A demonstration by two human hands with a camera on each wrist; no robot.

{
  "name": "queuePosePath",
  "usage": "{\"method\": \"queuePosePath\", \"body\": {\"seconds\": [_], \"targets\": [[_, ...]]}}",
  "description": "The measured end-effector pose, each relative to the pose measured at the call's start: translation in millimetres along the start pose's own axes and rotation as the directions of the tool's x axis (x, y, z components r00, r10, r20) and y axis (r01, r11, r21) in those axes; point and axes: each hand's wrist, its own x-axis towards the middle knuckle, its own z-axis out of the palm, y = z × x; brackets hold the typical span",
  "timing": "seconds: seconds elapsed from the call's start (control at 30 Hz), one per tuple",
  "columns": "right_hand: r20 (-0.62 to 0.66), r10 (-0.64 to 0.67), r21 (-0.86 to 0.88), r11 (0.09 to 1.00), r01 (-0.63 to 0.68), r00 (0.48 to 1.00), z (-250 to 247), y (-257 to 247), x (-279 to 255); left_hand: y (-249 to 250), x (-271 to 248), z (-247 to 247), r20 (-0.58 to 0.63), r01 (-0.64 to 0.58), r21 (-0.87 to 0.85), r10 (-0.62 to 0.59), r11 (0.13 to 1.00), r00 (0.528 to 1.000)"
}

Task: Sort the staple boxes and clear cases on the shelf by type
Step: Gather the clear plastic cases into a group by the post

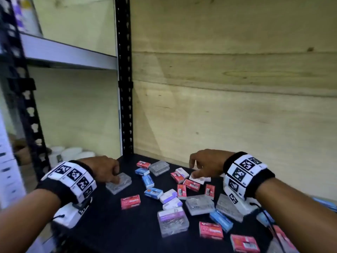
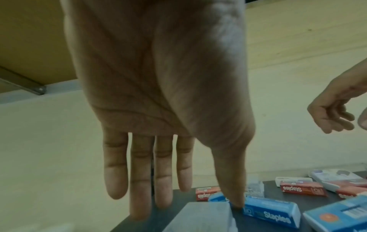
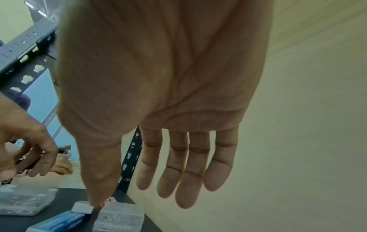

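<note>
Red (image 1: 130, 201), blue (image 1: 153, 193) and white (image 1: 168, 196) staple boxes lie mixed with clear cases (image 1: 199, 204) on the black shelf (image 1: 109, 225). My left hand (image 1: 115, 177) hangs over a clear case (image 1: 118, 182) at the back left, fingertips touching its top. In the left wrist view the left hand (image 2: 190, 202) has straight fingers, and the thumb tip touches down beside that case (image 2: 200, 218) and a blue box (image 2: 272, 211). My right hand (image 1: 196, 172) reaches down to a white box (image 1: 198, 178). Its fingers hang straight in the right wrist view, right hand (image 3: 137, 197).
A black perforated upright (image 1: 125, 88) stands at the shelf's back left corner. A plywood panel (image 1: 228, 106) closes the back. A grey shelf (image 1: 69, 55) hangs higher up on the left, with white cups (image 1: 73, 152) below it. More boxes lie at the right front edge.
</note>
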Motion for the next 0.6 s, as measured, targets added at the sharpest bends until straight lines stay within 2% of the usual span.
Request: {"method": "queuePosePath", "body": {"seconds": [0.1,0.37,0.6], "targets": [[-0.02,-0.002,-0.034,0.999,0.002,1.0,-5.9,-13.1,14.8,-7.1,3.6,9.7,0.013,0.016,-0.056,-0.015,0.998,1.0],[0.019,-0.032,-0.092,0.995,0.034,0.999,-13.8,-49.7,70.5,-19.3,20.0,22.2,0.047,-0.06,-0.18,0.069,0.982,0.997],[0.056,-0.047,-0.159,0.986,0.056,0.997,-2.0,-60.7,118.1,-23.3,34.5,18.4,0.049,-0.108,-0.156,0.117,0.982,0.992]]}}
